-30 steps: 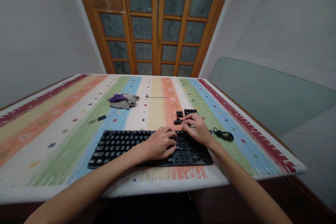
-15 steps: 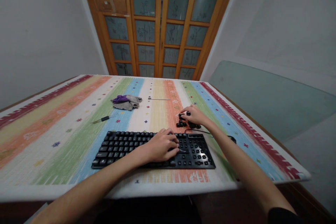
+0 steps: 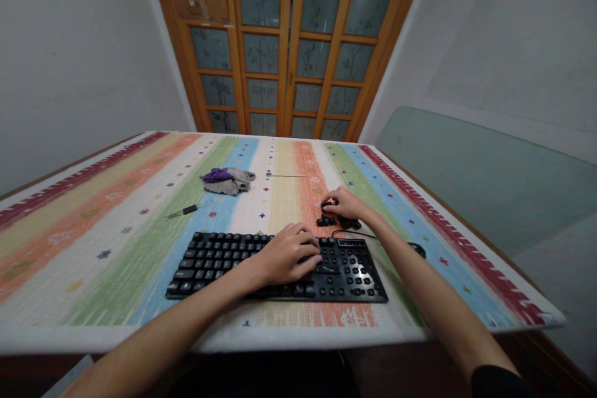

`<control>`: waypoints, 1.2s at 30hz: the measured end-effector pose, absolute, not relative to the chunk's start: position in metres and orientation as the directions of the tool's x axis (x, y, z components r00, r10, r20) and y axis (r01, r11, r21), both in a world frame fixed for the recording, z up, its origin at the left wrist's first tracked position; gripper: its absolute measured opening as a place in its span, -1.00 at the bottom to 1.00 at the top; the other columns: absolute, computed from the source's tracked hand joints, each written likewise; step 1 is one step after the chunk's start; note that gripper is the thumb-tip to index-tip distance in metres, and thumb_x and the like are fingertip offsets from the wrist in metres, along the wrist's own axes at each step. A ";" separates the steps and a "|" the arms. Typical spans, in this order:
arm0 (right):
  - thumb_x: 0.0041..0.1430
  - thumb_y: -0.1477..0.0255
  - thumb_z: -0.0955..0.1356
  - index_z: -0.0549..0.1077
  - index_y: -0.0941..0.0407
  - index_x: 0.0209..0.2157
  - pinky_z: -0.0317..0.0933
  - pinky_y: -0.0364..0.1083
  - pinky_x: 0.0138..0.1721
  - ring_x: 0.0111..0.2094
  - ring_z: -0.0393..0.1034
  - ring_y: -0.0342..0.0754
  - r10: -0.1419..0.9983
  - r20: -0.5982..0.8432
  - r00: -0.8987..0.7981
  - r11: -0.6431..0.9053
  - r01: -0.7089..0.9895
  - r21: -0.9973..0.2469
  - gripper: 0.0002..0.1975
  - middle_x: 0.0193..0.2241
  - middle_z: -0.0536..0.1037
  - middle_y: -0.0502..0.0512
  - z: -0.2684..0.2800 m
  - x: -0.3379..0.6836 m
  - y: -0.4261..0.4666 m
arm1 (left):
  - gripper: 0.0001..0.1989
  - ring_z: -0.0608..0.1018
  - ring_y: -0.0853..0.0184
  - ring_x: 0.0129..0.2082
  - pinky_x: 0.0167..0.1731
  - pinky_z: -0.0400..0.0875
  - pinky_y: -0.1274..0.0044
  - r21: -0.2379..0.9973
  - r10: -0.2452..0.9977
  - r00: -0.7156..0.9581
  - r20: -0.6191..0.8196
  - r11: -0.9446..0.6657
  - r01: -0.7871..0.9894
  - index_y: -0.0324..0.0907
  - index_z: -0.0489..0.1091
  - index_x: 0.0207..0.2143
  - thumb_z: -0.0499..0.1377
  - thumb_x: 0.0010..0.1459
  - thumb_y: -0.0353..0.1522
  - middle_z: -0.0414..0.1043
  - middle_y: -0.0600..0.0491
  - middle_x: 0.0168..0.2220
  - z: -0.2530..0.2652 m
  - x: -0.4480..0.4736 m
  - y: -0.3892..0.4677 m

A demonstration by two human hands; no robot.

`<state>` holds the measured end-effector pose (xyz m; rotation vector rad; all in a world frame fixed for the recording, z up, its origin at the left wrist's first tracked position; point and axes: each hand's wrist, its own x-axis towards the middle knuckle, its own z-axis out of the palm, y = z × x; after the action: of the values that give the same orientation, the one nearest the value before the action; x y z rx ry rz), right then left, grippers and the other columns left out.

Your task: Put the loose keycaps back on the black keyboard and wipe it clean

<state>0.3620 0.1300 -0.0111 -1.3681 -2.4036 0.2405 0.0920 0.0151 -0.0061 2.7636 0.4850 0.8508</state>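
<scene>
Right hand point(image 3: 344, 204) farther from black keyboard point(image 3: 342, 269)

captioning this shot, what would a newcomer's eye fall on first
The black keyboard stands out, near the front edge of the striped tablecloth, its right end bare and the left hand over it. Just beyond, the right hand is at some loose black keycaps. Farther left lies a purple and grey cloth.

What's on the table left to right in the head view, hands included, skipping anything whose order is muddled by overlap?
Black-handled tool → grey and purple cloth → left hand → right hand → black cable coil, partly hidden by the right forearm.
</scene>
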 end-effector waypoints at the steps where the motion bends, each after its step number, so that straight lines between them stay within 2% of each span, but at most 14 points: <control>1: 0.07 0.45 0.44 0.66 0.06 -0.37 0.31 -0.01 -0.13 -0.30 0.47 0.01 0.858 0.222 -0.464 0.514 0.792 -0.330 -0.91 -0.37 0.69 0.03 -0.011 0.362 0.130 | -0.78 0.47 0.21 -0.11 -0.04 0.38 0.34 0.295 0.371 0.777 0.508 -0.923 0.248 -0.20 0.56 -0.24 0.13 0.37 -0.34 0.57 -0.06 -0.16 -0.006 0.092 0.015; 8: 0.06 0.51 0.45 0.67 0.11 -0.26 0.33 -0.09 -0.20 -0.30 0.50 -0.03 0.860 0.188 -0.475 0.509 0.768 -0.389 -0.82 -0.29 0.70 0.08 -0.007 0.364 0.133 | -0.79 0.47 0.21 -0.09 -0.03 0.39 0.35 0.296 0.379 0.769 0.514 -0.920 0.256 -0.19 0.56 -0.25 0.14 0.37 -0.34 0.57 -0.04 -0.16 -0.006 0.091 0.017; 13: 0.12 0.48 0.40 0.69 0.12 -0.34 0.34 -0.11 -0.20 -0.29 0.53 -0.02 0.859 0.159 -0.487 0.507 0.762 -0.402 -0.83 -0.31 0.71 0.11 -0.009 0.364 0.138 | -0.78 0.48 0.23 -0.11 -0.05 0.39 0.36 0.269 0.361 0.762 0.537 -0.930 0.251 -0.19 0.55 -0.28 0.14 0.37 -0.34 0.57 -0.03 -0.16 -0.009 0.091 0.019; 18: 0.06 0.58 0.33 0.70 0.11 -0.31 0.34 -0.13 -0.16 -0.26 0.55 -0.02 0.873 0.154 -0.463 0.484 0.782 -0.394 -0.71 -0.29 0.71 0.09 -0.011 0.364 0.141 | -0.79 0.48 0.23 -0.14 -0.08 0.40 0.36 0.258 0.350 0.753 0.558 -0.935 0.243 -0.19 0.55 -0.29 0.14 0.36 -0.34 0.57 -0.03 -0.18 -0.010 0.091 0.020; 21: 0.06 0.57 0.33 0.71 0.10 -0.30 0.34 -0.12 -0.15 -0.28 0.54 -0.02 0.882 0.161 -0.442 0.469 0.795 -0.384 -0.71 -0.29 0.71 0.08 -0.011 0.362 0.141 | -0.80 0.47 0.23 -0.15 -0.10 0.39 0.37 0.252 0.345 0.751 0.564 -0.937 0.241 -0.20 0.55 -0.29 0.15 0.35 -0.34 0.57 -0.02 -0.20 -0.010 0.091 0.021; 31: 0.04 0.54 0.40 0.69 0.09 -0.41 0.30 -0.09 -0.21 -0.37 0.48 -0.03 0.896 0.250 -0.367 0.438 0.824 -0.359 -0.82 -0.41 0.69 0.06 -0.010 0.356 0.139 | -0.82 0.47 0.22 -0.14 -0.10 0.39 0.38 0.261 0.371 0.759 0.536 -0.927 0.269 -0.21 0.55 -0.27 0.16 0.35 -0.36 0.56 -0.02 -0.21 -0.009 0.090 0.025; 36: 0.11 0.47 0.40 0.67 0.08 -0.29 0.30 -0.03 -0.13 -0.27 0.47 0.01 0.875 0.360 -0.324 0.452 0.813 -0.366 -0.84 -0.29 0.69 0.08 0.003 0.359 0.117 | -0.86 0.47 0.23 -0.13 -0.08 0.39 0.38 0.269 0.388 0.769 0.508 -0.920 0.286 -0.20 0.54 -0.23 0.18 0.33 -0.37 0.56 -0.01 -0.20 -0.009 0.090 0.024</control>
<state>0.3586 0.1174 0.0032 -1.4088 -2.1986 0.1607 0.0897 0.0243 -0.0094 2.7866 0.5349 0.8576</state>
